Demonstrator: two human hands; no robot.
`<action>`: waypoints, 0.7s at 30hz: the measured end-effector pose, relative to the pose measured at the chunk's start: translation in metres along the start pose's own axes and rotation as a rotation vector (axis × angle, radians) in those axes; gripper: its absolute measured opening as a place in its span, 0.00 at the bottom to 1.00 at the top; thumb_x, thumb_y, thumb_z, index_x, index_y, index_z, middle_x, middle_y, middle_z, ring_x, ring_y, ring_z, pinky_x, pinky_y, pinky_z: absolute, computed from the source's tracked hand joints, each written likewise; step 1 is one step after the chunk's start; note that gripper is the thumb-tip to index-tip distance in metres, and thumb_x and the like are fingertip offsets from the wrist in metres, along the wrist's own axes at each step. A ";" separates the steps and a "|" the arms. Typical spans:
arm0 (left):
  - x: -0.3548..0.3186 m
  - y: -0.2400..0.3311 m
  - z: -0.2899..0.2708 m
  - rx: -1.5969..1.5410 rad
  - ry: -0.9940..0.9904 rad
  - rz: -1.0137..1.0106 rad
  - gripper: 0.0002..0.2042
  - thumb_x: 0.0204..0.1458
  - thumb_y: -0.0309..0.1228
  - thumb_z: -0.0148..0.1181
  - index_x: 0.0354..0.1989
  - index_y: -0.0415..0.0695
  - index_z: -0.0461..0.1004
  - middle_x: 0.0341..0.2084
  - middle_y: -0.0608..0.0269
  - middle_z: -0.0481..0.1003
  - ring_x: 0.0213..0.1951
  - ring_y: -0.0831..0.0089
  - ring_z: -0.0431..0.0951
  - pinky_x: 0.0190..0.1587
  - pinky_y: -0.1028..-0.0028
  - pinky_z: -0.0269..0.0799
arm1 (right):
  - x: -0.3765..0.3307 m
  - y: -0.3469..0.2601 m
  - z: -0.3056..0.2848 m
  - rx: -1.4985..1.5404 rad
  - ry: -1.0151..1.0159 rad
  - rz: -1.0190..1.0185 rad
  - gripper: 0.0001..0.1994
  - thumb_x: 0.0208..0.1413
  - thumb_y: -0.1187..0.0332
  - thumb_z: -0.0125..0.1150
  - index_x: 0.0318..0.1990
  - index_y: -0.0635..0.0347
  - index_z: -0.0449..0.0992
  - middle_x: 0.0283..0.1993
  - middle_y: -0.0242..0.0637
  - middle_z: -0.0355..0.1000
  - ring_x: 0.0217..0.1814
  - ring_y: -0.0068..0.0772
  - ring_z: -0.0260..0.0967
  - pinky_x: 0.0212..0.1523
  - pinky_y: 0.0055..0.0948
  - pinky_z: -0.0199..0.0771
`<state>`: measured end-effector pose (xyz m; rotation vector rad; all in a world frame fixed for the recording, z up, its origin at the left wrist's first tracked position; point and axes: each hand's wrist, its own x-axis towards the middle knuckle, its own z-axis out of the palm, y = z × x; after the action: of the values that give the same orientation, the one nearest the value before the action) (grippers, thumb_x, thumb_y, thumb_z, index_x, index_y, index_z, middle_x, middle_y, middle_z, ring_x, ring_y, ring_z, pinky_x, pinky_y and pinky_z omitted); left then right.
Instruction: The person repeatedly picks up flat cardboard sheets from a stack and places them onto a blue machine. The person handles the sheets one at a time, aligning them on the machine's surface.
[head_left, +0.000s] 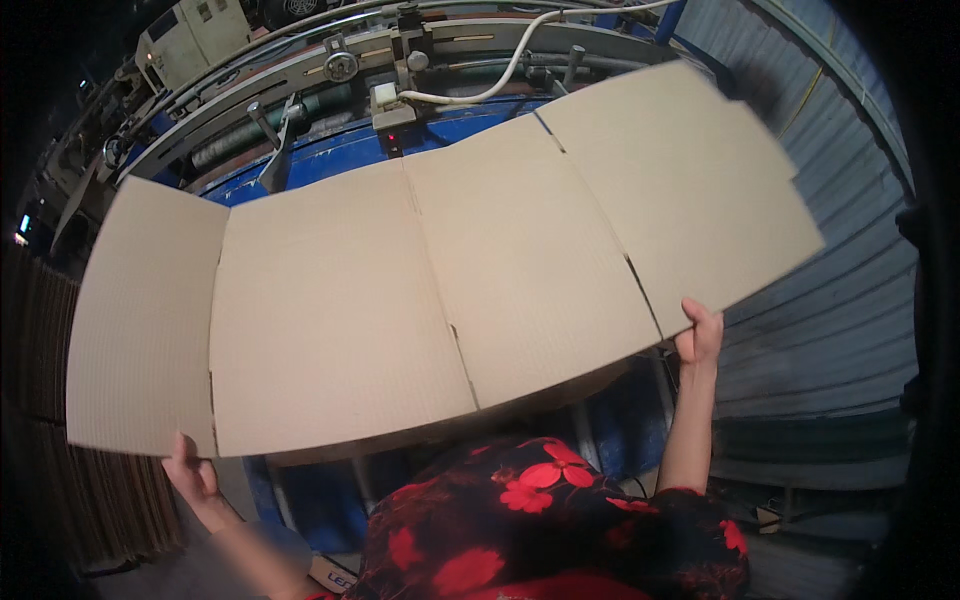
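Observation:
A wide unfolded cardboard box blank point(330, 310), tan with fold creases and cut slots, spans most of the view. Its near left edge is gripped by my left hand point(190, 468), thumb on top and the fingers partly hidden beneath. On the near right edge, beside a slot, my right hand point(700, 332) holds it the same way. The blank slants, with its right end farther from me than its left. Its far edge lies over the blue bed point(330, 160) of a machine, close to a small sensor box point(393, 135) with a red light.
Machine rails point(470, 45) with a handwheel point(341, 67) and a white cable point(515, 55) run along the far side. Stacked cardboard sheets point(110, 500) stand at the left. A corrugated metal wall point(800, 310) rises at the right. Blue framework point(335, 500) shows below the blank.

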<state>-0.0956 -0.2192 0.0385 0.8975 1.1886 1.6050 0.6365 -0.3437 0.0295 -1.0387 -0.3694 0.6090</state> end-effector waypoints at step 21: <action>-0.058 -0.076 0.097 0.479 0.050 0.179 0.18 0.57 0.27 0.52 0.55 0.34 0.65 0.51 0.52 0.69 0.52 0.66 0.69 0.56 0.68 0.64 | -0.009 0.002 -0.038 -0.816 -0.132 -0.380 0.20 0.51 0.76 0.57 0.54 0.66 0.69 0.55 0.41 0.68 0.58 0.41 0.63 0.59 0.39 0.60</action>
<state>0.0306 -0.2364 -0.0108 1.3018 1.6037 1.5104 0.6502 -0.3754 0.0101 -1.6509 -0.9560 0.1647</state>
